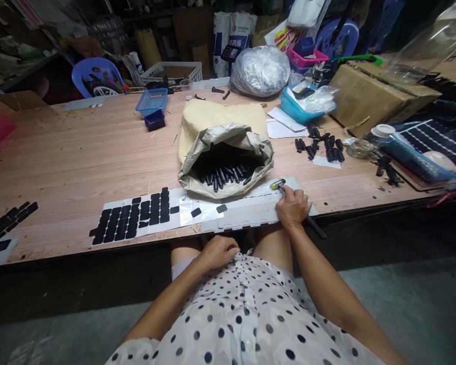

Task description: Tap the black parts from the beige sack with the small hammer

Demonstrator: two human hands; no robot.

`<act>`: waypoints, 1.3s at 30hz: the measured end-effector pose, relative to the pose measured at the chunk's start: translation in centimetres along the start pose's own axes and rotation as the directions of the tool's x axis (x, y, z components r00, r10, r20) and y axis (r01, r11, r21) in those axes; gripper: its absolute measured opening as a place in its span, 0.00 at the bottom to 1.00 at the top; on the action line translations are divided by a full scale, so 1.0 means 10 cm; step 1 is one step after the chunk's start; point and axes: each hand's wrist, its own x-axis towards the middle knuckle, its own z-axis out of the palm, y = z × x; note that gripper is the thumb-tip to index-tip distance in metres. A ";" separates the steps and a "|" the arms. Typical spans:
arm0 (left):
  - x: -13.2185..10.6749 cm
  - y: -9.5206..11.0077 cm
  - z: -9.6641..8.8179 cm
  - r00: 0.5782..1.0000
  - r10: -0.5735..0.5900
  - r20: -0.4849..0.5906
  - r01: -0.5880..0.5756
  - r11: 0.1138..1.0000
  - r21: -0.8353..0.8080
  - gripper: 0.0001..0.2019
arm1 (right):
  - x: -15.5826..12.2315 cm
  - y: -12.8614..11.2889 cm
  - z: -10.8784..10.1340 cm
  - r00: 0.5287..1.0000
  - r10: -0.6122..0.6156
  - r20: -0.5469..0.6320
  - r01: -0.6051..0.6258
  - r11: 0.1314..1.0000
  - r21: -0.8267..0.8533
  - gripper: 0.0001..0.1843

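Observation:
My right hand [293,205] is wrapped round a hammer [316,228]; its black handle sticks out past the table's front edge. The yellow-green and black head rests over a pale grey board [247,215]. My left hand [218,252] lies at my lap, fingers curled in, with no object showing. In front of me a woven sack [228,126] lies with its mouth towards me, several black elongated parts [228,175] inside. Left of the board is a white sheet with rows of black rounded stickers [131,218]. Two loose black pieces [221,208] lie near its end.
Right of the sack lie several black parts [327,147], a blue basket with plastic bags [304,106] and a cardboard box [372,96]. A stuffed clear plastic bag [260,71] sits behind. Small blue baskets [152,101] stand back left. More black strips [9,223] lie far left.

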 end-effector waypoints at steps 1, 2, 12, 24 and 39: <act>0.04 0.07 -0.12 0.997 0.052 -0.054 -0.055 0.996 -0.068 0.11 | 0.00 0.00 0.00 1.000 0.001 0.000 -0.001 1.000 0.005 0.18; 0.10 0.12 -0.26 0.985 0.073 -0.154 -0.090 0.990 -0.109 0.12 | 0.00 0.00 0.01 1.000 0.000 -0.002 0.000 1.000 0.010 0.18; 1.13 0.02 -1.08 0.672 -0.374 -0.639 0.515 0.856 0.041 0.06 | -0.01 -0.02 0.01 1.000 0.003 0.022 -0.003 1.000 0.018 0.17; 0.65 0.00 -0.56 0.799 0.066 -0.598 -0.071 0.997 0.015 0.08 | 0.00 -0.05 0.00 1.000 0.008 0.022 -0.008 1.000 -0.015 0.18; 0.78 0.03 -0.21 0.876 0.103 -0.470 0.018 0.969 0.246 0.11 | -0.02 -0.07 -0.04 0.999 0.015 0.036 -0.014 1.000 -0.027 0.18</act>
